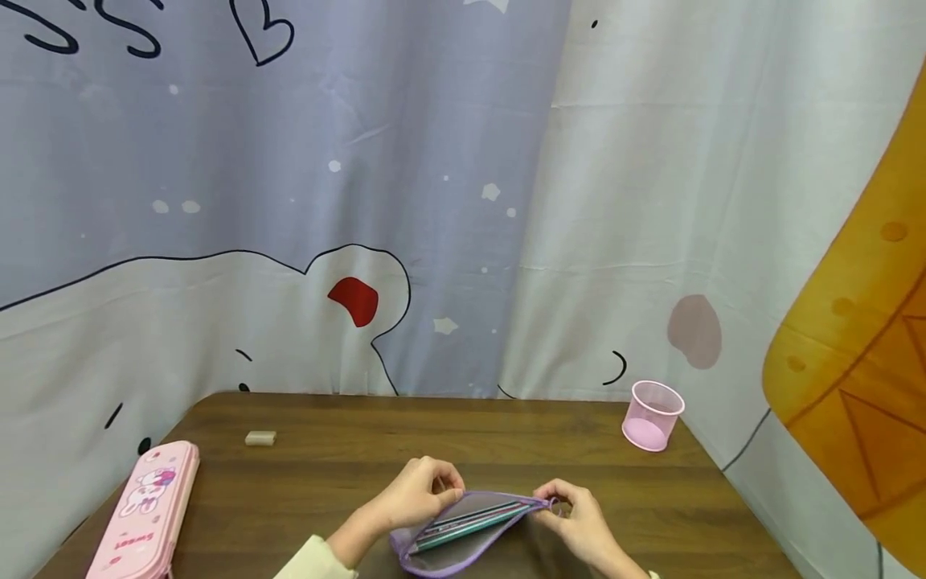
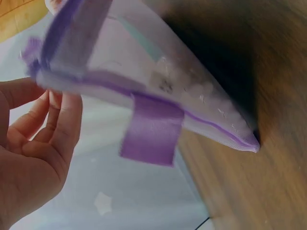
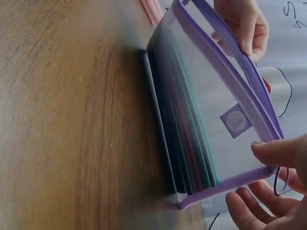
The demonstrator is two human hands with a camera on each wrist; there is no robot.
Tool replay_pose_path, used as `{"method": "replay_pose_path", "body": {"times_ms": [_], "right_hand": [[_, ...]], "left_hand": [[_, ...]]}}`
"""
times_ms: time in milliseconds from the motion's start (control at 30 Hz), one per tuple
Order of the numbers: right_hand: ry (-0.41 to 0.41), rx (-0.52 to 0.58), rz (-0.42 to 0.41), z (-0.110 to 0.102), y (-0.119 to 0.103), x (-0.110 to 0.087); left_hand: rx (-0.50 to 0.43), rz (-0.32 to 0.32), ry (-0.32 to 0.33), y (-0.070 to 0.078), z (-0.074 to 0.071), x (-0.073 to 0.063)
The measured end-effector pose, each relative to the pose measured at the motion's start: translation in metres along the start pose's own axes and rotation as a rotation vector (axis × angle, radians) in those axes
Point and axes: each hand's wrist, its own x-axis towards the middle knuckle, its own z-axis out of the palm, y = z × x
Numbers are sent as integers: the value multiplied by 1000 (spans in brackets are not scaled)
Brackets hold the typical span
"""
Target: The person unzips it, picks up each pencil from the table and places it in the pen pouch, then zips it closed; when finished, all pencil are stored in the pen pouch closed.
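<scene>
A mesh zip pouch (image 1: 452,571) with purple edging stands on the table, its top unzipped and gaping. Inside lie several pencils (image 1: 473,527), teal and dark ones among them, and they show through the mesh in the right wrist view. My left hand (image 1: 415,492) pinches the pouch's far rim near its left end. At the right end, my right hand (image 1: 577,523) pinches the corner beside the zip, where a thin loop (image 3: 282,182) hangs. A purple tag (image 2: 152,130) sticks out from the pouch's side in the left wrist view.
On the left of the wooden table (image 1: 325,466) lies a pink pencil case (image 1: 148,511) with cartoon prints. A small pale block (image 1: 260,438), perhaps an eraser, is near the back left. A pink cup (image 1: 651,418) stands at the back right, before a printed curtain (image 1: 448,201).
</scene>
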Motion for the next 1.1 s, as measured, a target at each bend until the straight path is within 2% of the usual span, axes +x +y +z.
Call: {"method": "replay_pose_path", "body": {"times_ms": [133,267,400,500,600,700,900,1000,1100], "right_hand": [[19,-8,-25,2,1,-1],[49,-11,-9,4,0,0],[93,-9,41,5,-2,0],[124,-3,86,5,-3,2],[154,14,103,5,-5,3],[181,17,100,6,-6,6],[218,14,101,8,-7,13],[229,30,104,8,-4,15],[224,69,118,9,-2,18]], "left_hand": [[17,14,-62,0,-2,-7],[51,66,-124,-4,-7,-20],[62,43,-207,-16,-14,-37],[106,19,-260,-24,-18,-51],[175,29,-269,-28,-18,-58],[217,36,-211,-30,-16,-57],[175,154,8,-40,-12,-45],[92,117,52,-46,-14,-41],[-17,34,73,-53,-17,-38]]}}
